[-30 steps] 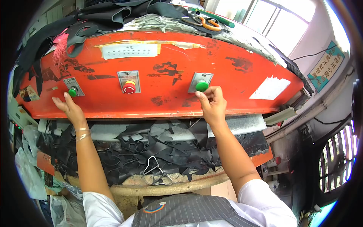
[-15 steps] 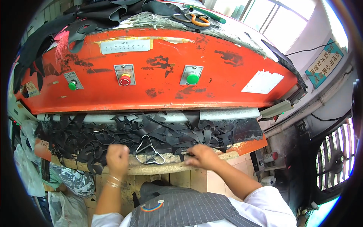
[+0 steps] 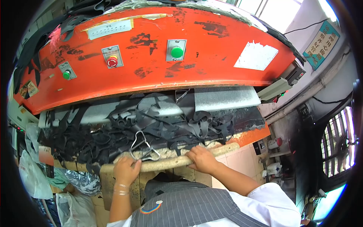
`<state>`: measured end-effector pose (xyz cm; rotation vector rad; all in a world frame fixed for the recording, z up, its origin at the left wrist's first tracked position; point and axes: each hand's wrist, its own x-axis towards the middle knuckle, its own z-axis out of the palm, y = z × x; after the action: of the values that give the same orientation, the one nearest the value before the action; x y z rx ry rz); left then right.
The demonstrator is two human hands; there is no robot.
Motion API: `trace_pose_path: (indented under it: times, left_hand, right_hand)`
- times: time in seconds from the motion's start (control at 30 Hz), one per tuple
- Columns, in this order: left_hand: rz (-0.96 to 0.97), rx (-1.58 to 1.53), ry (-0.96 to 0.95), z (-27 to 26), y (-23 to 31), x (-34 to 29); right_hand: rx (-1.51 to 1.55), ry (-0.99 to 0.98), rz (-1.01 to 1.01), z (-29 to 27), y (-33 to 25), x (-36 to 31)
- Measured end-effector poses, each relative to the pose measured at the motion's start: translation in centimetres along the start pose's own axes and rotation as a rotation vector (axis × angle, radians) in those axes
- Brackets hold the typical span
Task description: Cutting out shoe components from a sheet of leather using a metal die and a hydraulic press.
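A long beige rounded bar (image 3: 166, 164) runs along the near edge of the machine bed, its surface worn. My left hand (image 3: 127, 171) is closed on its left part, with the fingertips partly hidden. My right hand (image 3: 202, 158) curls its fingers over the bar farther right. Between them, just beyond the bar, a white metal outline shaped like a cutting die (image 3: 151, 147) lies on the bed's edge. Tangled black leather-like offcuts (image 3: 109, 138) cover much of the bed behind it. A pale board (image 3: 227, 99) shows beyond the scraps, under the red machine front.
Above the bed stands the red machine panel (image 3: 211, 56), with a red button (image 3: 112, 61), a large green button (image 3: 176, 52) and a smaller green one (image 3: 67, 75). Plastic bags (image 3: 73, 210) sit at lower left. A barred window fan (image 3: 338, 142) is at right.
The bed has slid toward me, baring more of the pale board and another metal outline at the back. My left hand has gone from a raised fist onto the bar. The view has shifted.
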<state>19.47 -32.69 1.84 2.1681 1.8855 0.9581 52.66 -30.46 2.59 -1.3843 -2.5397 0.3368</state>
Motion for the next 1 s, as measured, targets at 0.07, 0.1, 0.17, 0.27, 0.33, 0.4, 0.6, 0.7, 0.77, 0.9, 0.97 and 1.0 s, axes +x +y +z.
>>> trace_pose_path:
  times: [0.07, 0.1, 0.17, 0.27, 0.33, 0.4, 0.6, 0.7, 0.77, 0.9, 0.97, 1.0]
  left_hand:
    - [-0.149, -0.141, -0.285, -1.9, -0.1, 1.7]
    - [-0.211, -0.052, -0.391, -2.9, 0.0, 3.4]
    - [-0.212, -0.123, -0.281, -2.7, 1.1, 7.2]
    - [0.069, -0.286, -0.127, 1.1, 3.7, 15.5]
    - [0.293, -0.264, -0.13, 6.2, 4.2, 21.3]
    - [0.284, -0.1, -0.162, 11.3, 3.6, 25.6]
    - [0.011, 0.157, -0.259, 20.1, 3.7, 32.7]
    - [0.031, 0.332, -0.221, 20.8, 4.5, 33.0]
    - [-0.01, 0.363, -0.264, 20.3, 5.0, 33.6]
    - [-0.069, 0.386, -0.305, 20.1, 5.3, 33.0]
    - [-0.076, 0.362, -0.304, 20.3, 5.3, 32.7]
    - [-0.072, 0.334, -0.302, 20.4, 5.3, 32.6]
  right_hand:
    - [0.143, -0.238, -0.109, -2.1, 1.5, 1.0]
    - [0.296, -0.376, -0.106, -3.7, 2.9, 2.3]
    - [0.36, -0.266, -0.03, -6.4, 5.2, 5.7]
    - [0.15, 0.067, -0.032, -8.1, 10.6, 11.7]
    - [0.01, 0.174, -0.055, -7.6, 14.6, 15.7]
    - [-0.054, 0.156, -0.075, -6.8, 16.2, 19.8]
    - [-0.198, 0.009, -0.282, -7.4, 21.1, 26.1]
    - [-0.138, 0.016, -0.501, -7.8, 22.8, 27.0]
    - [-0.141, -0.018, -0.557, -8.2, 23.1, 27.9]
    - [-0.116, -0.069, -0.613, -8.2, 23.1, 28.1]
    - [-0.117, -0.099, -0.643, -8.3, 23.4, 28.0]
    - [-0.123, -0.124, -0.664, -8.4, 23.5, 28.2]
